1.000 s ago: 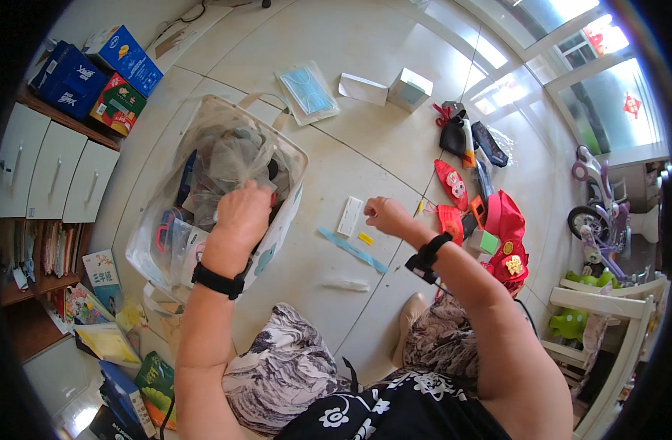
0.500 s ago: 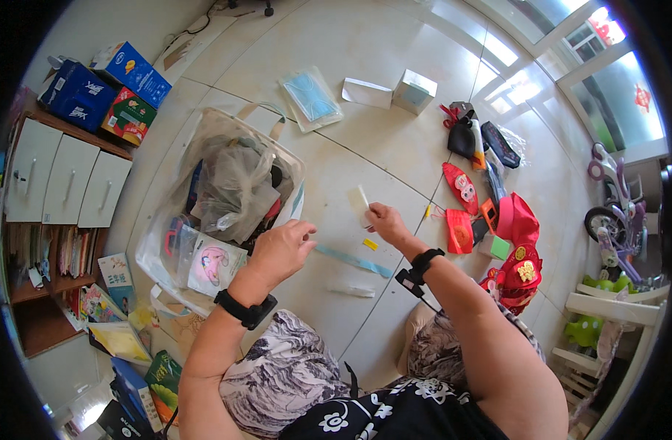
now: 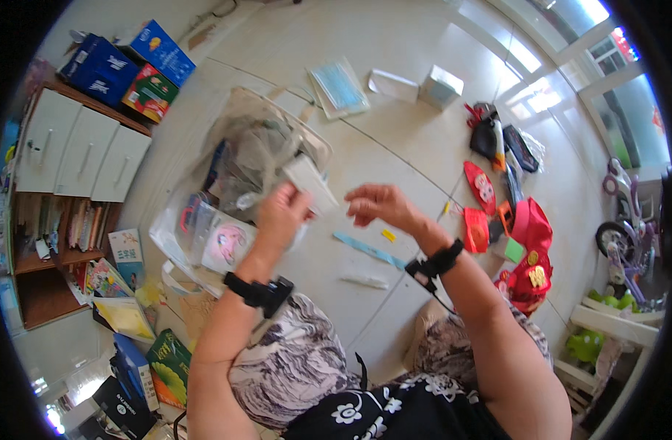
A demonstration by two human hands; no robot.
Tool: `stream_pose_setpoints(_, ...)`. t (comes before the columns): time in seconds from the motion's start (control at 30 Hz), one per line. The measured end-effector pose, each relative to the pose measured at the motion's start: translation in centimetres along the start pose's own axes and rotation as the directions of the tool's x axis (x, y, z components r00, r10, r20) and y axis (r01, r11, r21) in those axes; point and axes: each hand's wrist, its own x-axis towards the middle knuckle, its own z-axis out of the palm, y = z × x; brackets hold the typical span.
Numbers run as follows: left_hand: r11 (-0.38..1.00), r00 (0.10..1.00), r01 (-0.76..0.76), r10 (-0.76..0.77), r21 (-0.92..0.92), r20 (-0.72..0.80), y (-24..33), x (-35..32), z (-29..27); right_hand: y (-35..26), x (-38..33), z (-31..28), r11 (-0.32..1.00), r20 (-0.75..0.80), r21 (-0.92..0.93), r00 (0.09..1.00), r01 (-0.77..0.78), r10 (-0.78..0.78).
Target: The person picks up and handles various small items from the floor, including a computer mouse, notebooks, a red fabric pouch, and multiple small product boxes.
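Observation:
My left hand point(image 3: 279, 216) is over the right side of the white fabric storage bin point(image 3: 173, 246), closed on a flat white rectangular piece point(image 3: 311, 185). Motion blur hides what kind of thing it is. To its right, my right hand point(image 3: 384, 205) hovers above the tiles with loosely bent fingers and nothing visible in them. Crumpled clear plastic bags point(image 3: 259, 158) fill much of the bin, beside a sleeve with a pink cartoon picture point(image 3: 226, 242). On the floor below my hands lie a light-blue strip point(image 3: 369, 250), a small yellow piece point(image 3: 388, 235) and a clear plastic-wrapped stick point(image 3: 365, 281).
Beyond the bin lie a packet of blue face masks point(image 3: 339, 86), a folded white paper point(image 3: 393, 85) and a small white box point(image 3: 442, 86). Red pouches and ornaments point(image 3: 530, 242) cluster at right. A cabinet point(image 3: 79, 147) stands left; a purple child's bike point(image 3: 626, 227) stands far right.
The white piece, held in my right hand before, is now in my left. My right hand has let go and moved slightly upward. The whole view has shifted a little.

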Motion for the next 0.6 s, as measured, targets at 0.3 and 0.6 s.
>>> stream_pose_setpoints(0.3, 0.377, 0.973, 0.077, 0.172, 0.923, -0.151, 1.9, 0.0, -7.1, 10.4, -2.2, -7.1, 0.391, -0.269, -0.889, 0.963, -0.238, -0.027)
stream_pose_setpoints(0.6, 0.514, 0.977, -0.146, 0.208, 0.845, 0.043, 2.8, -1.3, -2.6, 14.5, -3.5, -3.5, 0.228, -0.368, -0.904, 0.930, -0.362, 0.021)
